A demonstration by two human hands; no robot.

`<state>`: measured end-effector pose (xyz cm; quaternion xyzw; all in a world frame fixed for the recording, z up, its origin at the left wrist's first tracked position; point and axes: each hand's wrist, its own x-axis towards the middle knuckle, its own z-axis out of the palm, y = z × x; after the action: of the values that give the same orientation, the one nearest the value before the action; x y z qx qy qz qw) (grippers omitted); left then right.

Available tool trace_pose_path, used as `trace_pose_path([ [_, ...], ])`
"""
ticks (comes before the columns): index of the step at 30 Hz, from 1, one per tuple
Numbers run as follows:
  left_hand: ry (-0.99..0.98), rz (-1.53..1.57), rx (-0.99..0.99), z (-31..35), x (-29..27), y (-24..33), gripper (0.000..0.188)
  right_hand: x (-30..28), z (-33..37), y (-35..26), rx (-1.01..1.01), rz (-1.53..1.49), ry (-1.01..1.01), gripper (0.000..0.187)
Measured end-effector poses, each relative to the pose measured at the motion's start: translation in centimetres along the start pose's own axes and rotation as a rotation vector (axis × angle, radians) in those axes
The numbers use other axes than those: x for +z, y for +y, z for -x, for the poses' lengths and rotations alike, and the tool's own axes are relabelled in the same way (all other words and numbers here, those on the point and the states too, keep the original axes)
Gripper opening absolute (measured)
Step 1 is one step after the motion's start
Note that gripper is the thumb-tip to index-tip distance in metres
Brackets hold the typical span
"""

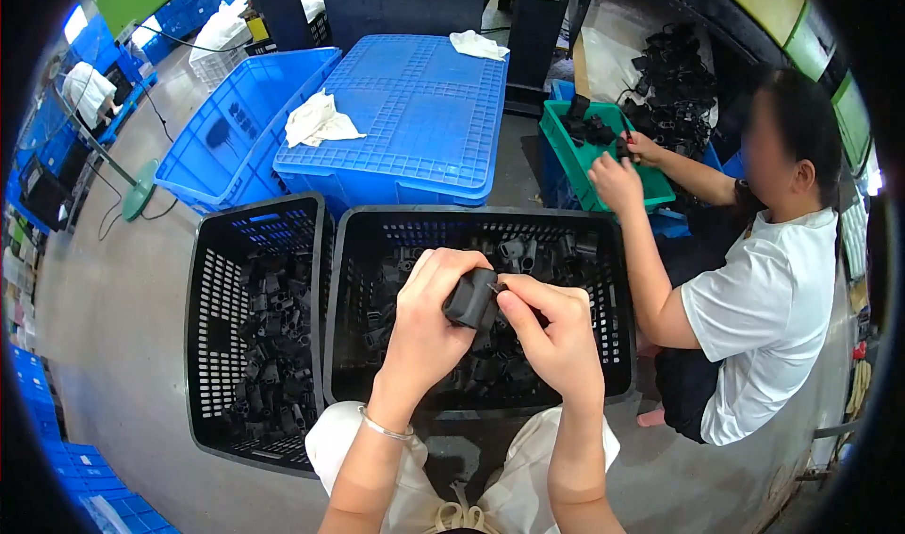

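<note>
My left hand (pixel 432 315) is closed around a black moulded plastic part (pixel 468 298), held above a black basket. At the part's right side, my right hand (pixel 554 331) is closed, thumb and forefinger pinched together. Something small and thin shows at those fingertips, too small to name. Beneath both hands, the black perforated basket (pixel 481 215) holds many similar black plastic parts (pixel 528 251). Another black basket (pixel 215 322) with more black parts (pixel 279 345) stands against its left side.
A blue lidded crate (pixel 405 110) with white cloths (pixel 320 121) on it stands beyond the baskets, beside an open blue crate (pixel 222 143). On the right, a co-worker (pixel 768 279) sits handling black parts over a green tray (pixel 650 190). A green stand base (pixel 141 192) is at left.
</note>
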<state>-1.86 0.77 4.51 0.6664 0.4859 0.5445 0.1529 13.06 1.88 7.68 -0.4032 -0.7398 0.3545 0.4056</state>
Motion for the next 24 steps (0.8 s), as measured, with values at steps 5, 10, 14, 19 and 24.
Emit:
trace_pose_path([
  [5, -0.012, -0.021, -0.020, 0.16, -0.13, 0.00, 0.031, 0.28, 0.09, 0.39, -0.058, 0.037, 0.003, 0.016],
  [10, -0.033, 0.029, -0.044, 0.24, -0.24, -0.43, 0.031, 0.48, 0.14, 0.71, -0.137, 0.039, -0.012, 0.014],
  [14, -0.018, 0.143, -0.085, 0.35, 0.17, 0.24, 0.033, 0.25, 0.26, 1.07, 0.044, -0.184, -0.044, 0.014],
  [19, -0.028, 0.090, -0.072, 0.30, -0.18, 0.04, 0.034, 0.74, 0.33, 0.73, 0.108, -0.184, -0.020, 0.015],
  [24, -0.028, 0.038, -0.065, 0.36, 0.03, -0.01, 0.035, 0.50, 0.23, 0.35, 0.080, -0.104, 0.006, 0.015],
])
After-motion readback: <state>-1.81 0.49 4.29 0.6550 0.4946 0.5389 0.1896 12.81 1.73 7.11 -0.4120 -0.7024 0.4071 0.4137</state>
